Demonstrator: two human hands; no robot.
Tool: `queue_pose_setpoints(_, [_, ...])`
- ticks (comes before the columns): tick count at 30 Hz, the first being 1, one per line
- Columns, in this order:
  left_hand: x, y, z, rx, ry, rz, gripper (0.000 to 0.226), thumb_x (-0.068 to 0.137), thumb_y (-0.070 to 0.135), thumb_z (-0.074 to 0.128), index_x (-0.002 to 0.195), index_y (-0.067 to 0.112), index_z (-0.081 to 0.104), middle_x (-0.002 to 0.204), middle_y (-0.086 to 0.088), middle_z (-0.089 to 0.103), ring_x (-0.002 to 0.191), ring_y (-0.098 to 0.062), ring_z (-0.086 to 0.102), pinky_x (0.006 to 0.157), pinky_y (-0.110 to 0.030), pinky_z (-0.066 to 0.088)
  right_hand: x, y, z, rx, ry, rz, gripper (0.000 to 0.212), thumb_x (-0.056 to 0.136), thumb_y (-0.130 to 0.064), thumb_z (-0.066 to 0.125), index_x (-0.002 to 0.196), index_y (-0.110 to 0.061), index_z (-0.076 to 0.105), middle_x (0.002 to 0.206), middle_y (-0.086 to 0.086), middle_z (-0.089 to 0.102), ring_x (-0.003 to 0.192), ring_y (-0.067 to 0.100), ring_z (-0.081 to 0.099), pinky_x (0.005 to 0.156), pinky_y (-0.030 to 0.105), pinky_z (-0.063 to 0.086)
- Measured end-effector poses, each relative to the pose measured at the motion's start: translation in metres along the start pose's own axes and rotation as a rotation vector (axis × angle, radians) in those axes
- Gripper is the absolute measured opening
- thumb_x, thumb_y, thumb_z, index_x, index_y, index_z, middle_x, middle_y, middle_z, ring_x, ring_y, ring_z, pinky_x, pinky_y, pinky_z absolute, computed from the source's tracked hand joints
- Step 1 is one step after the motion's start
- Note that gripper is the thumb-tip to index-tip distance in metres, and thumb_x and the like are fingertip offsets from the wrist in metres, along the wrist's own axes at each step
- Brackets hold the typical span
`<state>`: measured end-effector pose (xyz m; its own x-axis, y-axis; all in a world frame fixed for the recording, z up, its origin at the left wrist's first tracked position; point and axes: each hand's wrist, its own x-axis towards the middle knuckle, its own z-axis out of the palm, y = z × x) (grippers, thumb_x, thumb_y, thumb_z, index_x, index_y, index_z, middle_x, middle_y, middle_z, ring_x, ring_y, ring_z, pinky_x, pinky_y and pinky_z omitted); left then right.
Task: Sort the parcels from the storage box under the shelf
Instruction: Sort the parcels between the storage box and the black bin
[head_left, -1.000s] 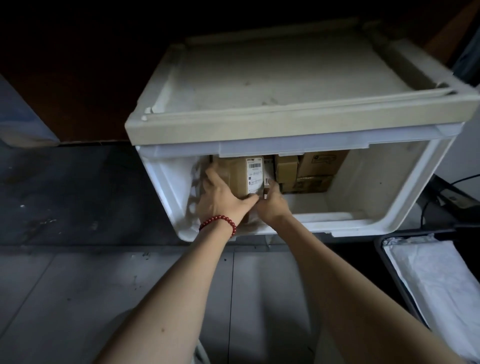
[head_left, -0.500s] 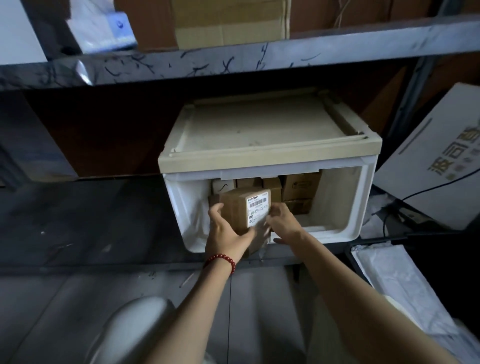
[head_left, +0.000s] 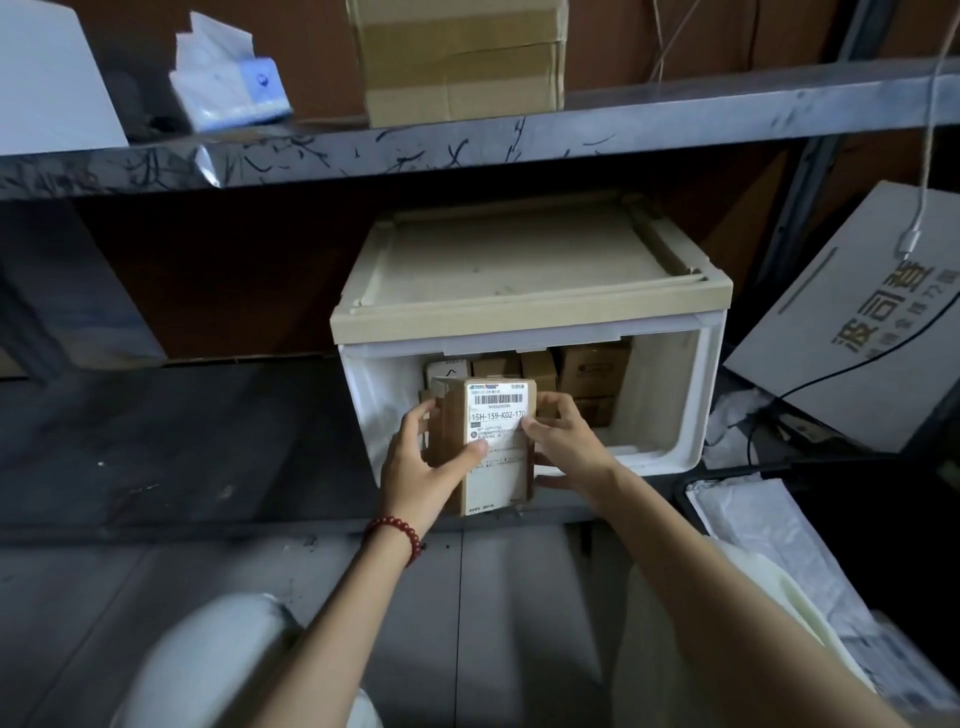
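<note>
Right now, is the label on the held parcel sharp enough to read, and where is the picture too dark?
Head view: the label on the parcel is sharp and lit, its large code readable; the space under the shelf, left of the storage box, is deep shadow.

Storage box (head_left: 519, 275) under the shelf (head_left: 519, 140); parcels (head_left: 595, 371) at its back, one parcel (head_left: 498, 415) before its opening, signboard (head_left: 857, 332) at its three o'clock.

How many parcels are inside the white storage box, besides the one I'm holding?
5 visible: a pale parcel back left, two small brown parcels beside it, a larger brown parcel right of them, a lower parcel beneath that. The held parcel may hide more.
</note>
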<state>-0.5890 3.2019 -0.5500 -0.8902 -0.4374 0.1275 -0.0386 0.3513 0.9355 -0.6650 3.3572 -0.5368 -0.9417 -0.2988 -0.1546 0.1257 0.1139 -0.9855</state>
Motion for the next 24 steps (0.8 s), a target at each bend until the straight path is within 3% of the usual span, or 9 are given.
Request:
queue_pose_setpoints(3, [-0.002,0.005,-0.009,-0.033,-0.017,0.046,0.063,0.072,0.026,0.082,0.119,0.044,0.043,0.111,0.031,0.048,0.105,0.000,0.049,0.088,-0.019,0.041,-0.007,-0.003,0.002,0.107,-0.027,0.000,0.022,0.098,-0.006,0.048,0.112,-0.020,0.041,0.100,-0.002,0.063,0.083,0.009,0.060,0.063,0.024,0.052])
queue_pose_setpoints(6, [-0.003,0.001,-0.012,0.000,-0.022,0.110,0.069,0.071,0.018,0.082,0.125,0.033,0.043,0.123,0.021,0.048,0.117,-0.004,0.046,0.093,-0.019,0.040,-0.010,-0.001,0.004,0.120,-0.038,-0.007,0.024,0.096,-0.001,0.048,0.112,-0.019,0.041,0.112,0.001,0.062,0.096,0.015,0.058,0.071,0.030,0.052])
queue_pose_setpoints(10, [-0.002,-0.001,-0.012,0.068,0.007,0.145,0.074,0.070,0.017,0.083,0.128,0.031,0.040,0.124,0.021,0.045,0.114,-0.002,0.045,0.075,0.000,0.035,-0.009,0.000,0.008,0.096,-0.037,0.012,0.025,0.096,-0.003,0.046,0.112,-0.020,0.038,0.114,-0.004,0.060,0.106,0.017,0.054,0.071,0.034,0.047])
queue_pose_setpoints(13, [0.002,-0.002,-0.011,0.047,0.016,0.143,0.071,0.070,0.015,0.082,0.125,0.033,0.041,0.124,0.020,0.047,0.109,0.001,0.044,0.070,0.008,0.032,-0.007,0.001,0.009,0.084,-0.033,0.009,0.024,0.097,-0.005,0.048,0.113,-0.021,0.039,0.120,-0.002,0.059,0.104,0.015,0.055,0.072,0.032,0.046])
queue_pose_setpoints(15, [0.005,-0.002,-0.010,-0.004,-0.008,0.076,0.066,0.072,0.020,0.081,0.122,0.038,0.041,0.124,0.016,0.050,0.109,0.001,0.046,0.076,0.000,0.035,-0.007,0.000,0.009,0.081,-0.033,0.001,0.026,0.096,-0.008,0.051,0.115,-0.023,0.041,0.115,-0.001,0.061,0.092,0.005,0.060,0.065,0.018,0.048])
queue_pose_setpoints(18, [0.010,-0.001,-0.009,-0.135,-0.064,-0.157,0.051,0.078,0.038,0.075,0.119,0.043,0.045,0.114,0.011,0.060,0.099,-0.006,0.057,0.083,-0.028,0.049,-0.008,-0.003,0.009,0.083,-0.035,0.016,0.026,0.097,-0.017,0.055,0.118,-0.027,0.045,0.098,-0.008,0.067,0.073,-0.006,0.063,0.048,0.009,0.045])
queue_pose_setpoints(21, [0.015,-0.001,-0.009,-0.276,-0.100,-0.352,0.043,0.085,0.043,0.064,0.125,0.032,0.052,0.102,0.002,0.071,0.094,-0.018,0.068,0.084,-0.042,0.055,-0.009,-0.006,0.008,0.072,-0.058,0.044,0.022,0.098,-0.028,0.052,0.120,-0.030,0.052,0.104,-0.006,0.068,0.094,0.008,0.062,0.069,0.023,0.046])
queue_pose_setpoints(24, [0.016,0.001,-0.008,-0.363,-0.135,-0.425,0.034,0.091,0.047,0.055,0.117,0.026,0.059,0.101,0.001,0.073,0.091,-0.020,0.070,0.071,-0.037,0.058,-0.010,-0.010,0.008,0.137,-0.103,0.075,0.021,0.100,-0.031,0.047,0.119,-0.031,0.057,0.115,-0.003,0.066,0.105,0.015,0.061,0.087,0.036,0.050])
